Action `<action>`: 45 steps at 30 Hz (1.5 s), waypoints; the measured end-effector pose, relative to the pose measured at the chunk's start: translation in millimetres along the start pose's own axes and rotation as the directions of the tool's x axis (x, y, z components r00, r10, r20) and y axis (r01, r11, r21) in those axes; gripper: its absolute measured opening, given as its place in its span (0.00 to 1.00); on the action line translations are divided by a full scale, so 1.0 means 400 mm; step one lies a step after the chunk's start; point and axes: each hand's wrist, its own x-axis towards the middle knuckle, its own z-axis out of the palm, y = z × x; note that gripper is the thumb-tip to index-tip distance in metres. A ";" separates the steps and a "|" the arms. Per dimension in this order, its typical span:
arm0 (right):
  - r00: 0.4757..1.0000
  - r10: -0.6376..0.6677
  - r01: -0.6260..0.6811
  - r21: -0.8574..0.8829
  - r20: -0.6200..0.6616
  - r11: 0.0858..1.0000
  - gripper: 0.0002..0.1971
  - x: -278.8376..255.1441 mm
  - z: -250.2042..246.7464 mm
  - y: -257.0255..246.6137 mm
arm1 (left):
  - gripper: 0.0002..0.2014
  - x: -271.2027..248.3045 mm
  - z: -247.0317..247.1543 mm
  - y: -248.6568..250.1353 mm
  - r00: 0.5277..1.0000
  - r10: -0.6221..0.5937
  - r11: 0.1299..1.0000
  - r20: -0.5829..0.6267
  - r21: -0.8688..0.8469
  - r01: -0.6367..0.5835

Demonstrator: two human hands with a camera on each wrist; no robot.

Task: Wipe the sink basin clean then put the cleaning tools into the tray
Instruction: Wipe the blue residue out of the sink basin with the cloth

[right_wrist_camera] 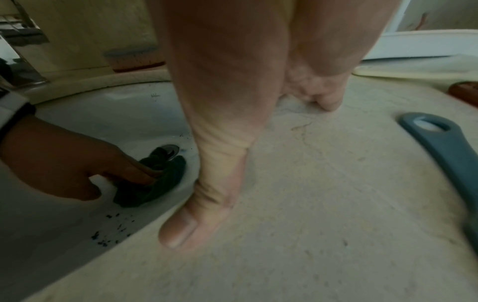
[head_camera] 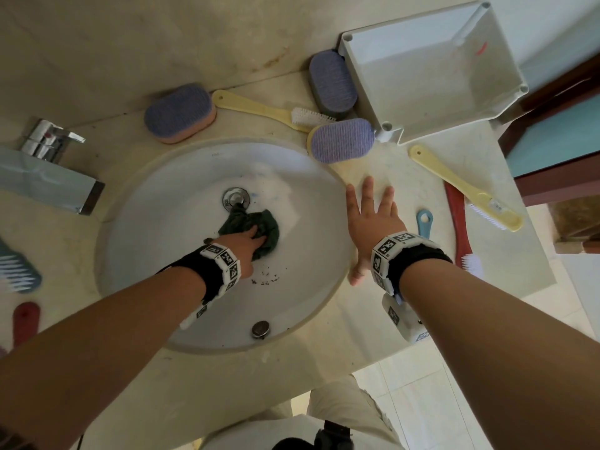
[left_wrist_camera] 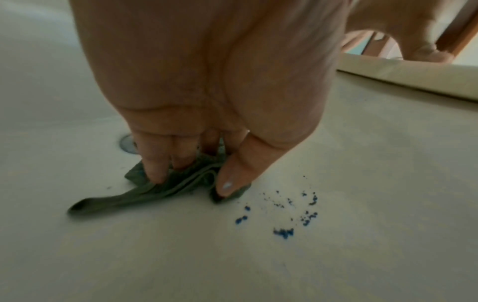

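**Cloth at the drain, palm on the counter**

Beige marble counter point(head_camera: 406, 177), seen from above, w/ a round white sink basin point(head_camera: 168, 203) set into it. At far left, a chrome faucet point(head_camera: 48, 164) reaches over the rim. Inside the basin the left hand point(head_camera: 248, 243) presses down on a crumpled dark green cloth point(head_camera: 269, 227), fingertips point(left_wrist_camera: 152, 173) and thumb curled into its folds, bunching it vs. the porcelain; one corner of the cloth touches the drain point(head_camera: 236, 196). Dark blue specks point(left_wrist_camera: 284, 233) lie scattered on the basin just beside the cloth, on the near side. Moving right, the right hand point(head_camera: 370, 219) rests flat on the counter at the basin's edge, fingers spread and straight, thumb point(right_wrist_camera: 191, 220) lying along the rim, holding nothing. Behind it, along the back wall: three purple-topped scrub pads point(head_camera: 178, 113) and a yellow brush point(head_camera: 269, 108). Right of the hand, a blue handle point(head_camera: 423, 224), a red brush point(head_camera: 457, 222) and a second yellow brush point(head_camera: 461, 186) lie on the counter. At far right rear sits the white tray point(head_camera: 506, 69), holding none of the tools.
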 end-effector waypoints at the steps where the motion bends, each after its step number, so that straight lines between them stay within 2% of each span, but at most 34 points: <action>1: 1.000 0.001 -0.001 0.002 0.000 1.000 0.85 -0.001 0.001 0.000 | 0.40 -0.012 0.012 -0.014 1.000 -0.025 1.000 0.007 -0.004 0.025; 4: 1.000 0.009 -0.009 -0.001 0.001 1.000 0.85 -0.001 0.001 -0.003 | 0.34 -0.053 0.062 -0.039 0.995 -0.080 0.996 0.059 -0.031 0.081; 6: 1.000 0.011 -0.011 0.005 0.002 1.000 0.84 -0.002 0.000 -0.006 | 0.30 -0.079 0.093 -0.031 0.993 -0.063 0.997 0.102 -0.045 0.068; 13: 1.000 0.013 -0.013 0.001 0.015 1.000 0.85 -0.005 -0.007 -0.008 | 0.32 -0.109 0.131 0.044 0.971 0.019 0.997 0.237 -0.076 -0.001; 15: 1.000 0.016 -0.016 0.000 0.021 1.000 0.84 -0.003 -0.009 -0.010 | 0.32 -0.105 0.129 0.073 0.974 0.021 0.998 0.225 -0.069 -0.006; 18: 0.999 0.022 -0.022 -0.004 0.025 1.000 0.84 -0.003 -0.008 -0.011 | 0.31 -0.080 0.119 0.110 0.989 0.020 0.996 0.144 -0.086 -0.008; 22: 0.999 0.021 -0.020 -0.006 0.028 1.000 0.84 0.000 -0.007 -0.011 | 0.30 -0.033 0.087 0.127 0.985 0.036 0.999 0.170 -0.044 -0.029; 29: 0.999 0.021 -0.021 -0.006 0.026 1.000 0.85 -0.001 -0.007 -0.012 | 0.37 -0.028 0.052 0.051 0.987 0.036 0.999 0.158 0.029 -0.041; 34: 0.999 0.026 -0.026 -0.014 0.020 1.000 0.85 -0.002 -0.006 -0.011 | 0.34 -0.081 0.086 -0.051 0.983 -0.046 0.993 0.179 0.112 0.026; 38: 0.999 0.029 -0.028 -0.013 0.023 1.000 0.85 0.002 -0.004 -0.013 | 0.29 -0.102 0.113 -0.110 0.973 -0.082 0.992 0.215 0.113 0.059; 43: 0.999 0.042 -0.041 -0.014 0.025 0.999 0.86 0.005 -0.006 -0.017 | 0.30 -0.128 0.136 -0.079 0.928 -0.037 0.995 0.371 0.100 0.000; 45: 0.999 0.043 -0.043 -0.012 0.031 0.999 0.86 0.006 -0.006 -0.018 | 0.30 -0.132 0.138 -0.049 0.921 0.010 0.993 0.389 0.104 -0.055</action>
